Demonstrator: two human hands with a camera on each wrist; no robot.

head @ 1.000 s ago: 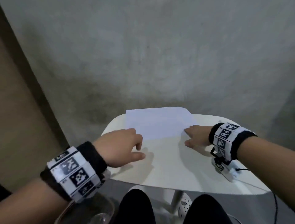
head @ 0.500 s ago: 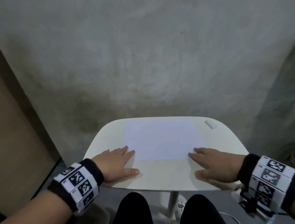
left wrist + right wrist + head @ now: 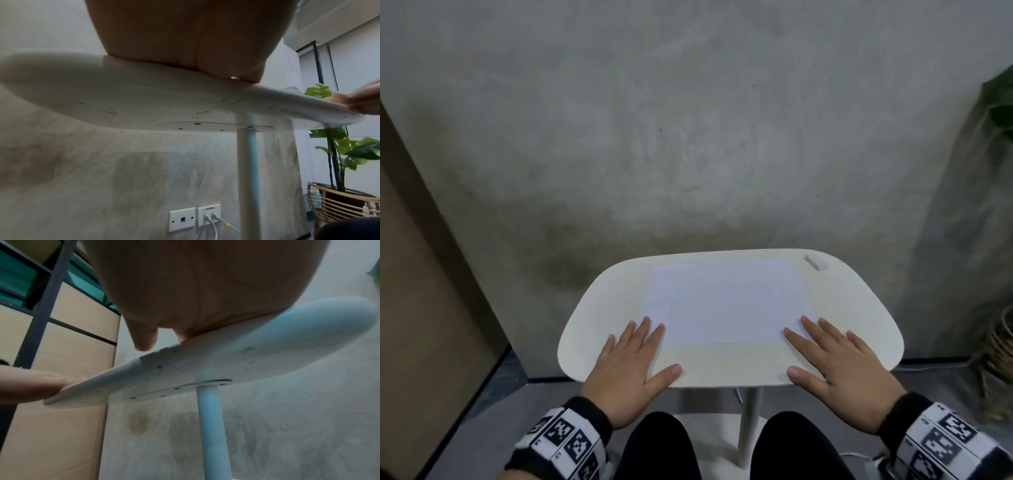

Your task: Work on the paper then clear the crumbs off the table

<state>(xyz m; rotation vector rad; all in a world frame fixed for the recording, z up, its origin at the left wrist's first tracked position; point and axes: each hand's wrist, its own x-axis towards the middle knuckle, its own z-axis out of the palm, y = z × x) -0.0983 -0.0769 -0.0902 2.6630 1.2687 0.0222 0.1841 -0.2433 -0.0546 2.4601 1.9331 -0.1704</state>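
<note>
no readable text; wristbands [image 3: 566,442] carry only black-and-white marker patterns.

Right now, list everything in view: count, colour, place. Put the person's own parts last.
paper: one, white, flat on the middle of the table
table: one, white, rounded top on a single post, against the wall
small block: one, white, far right corner of the table; cannot tell what it is
wall: one, grey, behind the table
wall sockets: two, white, low on the wall
plant: one, green, in a woven basket, right of the table
left hand: flat, fingers on the paper's near left corner
right hand: flat, at the paper's near right corner
wristbands: two, black and white
</note>
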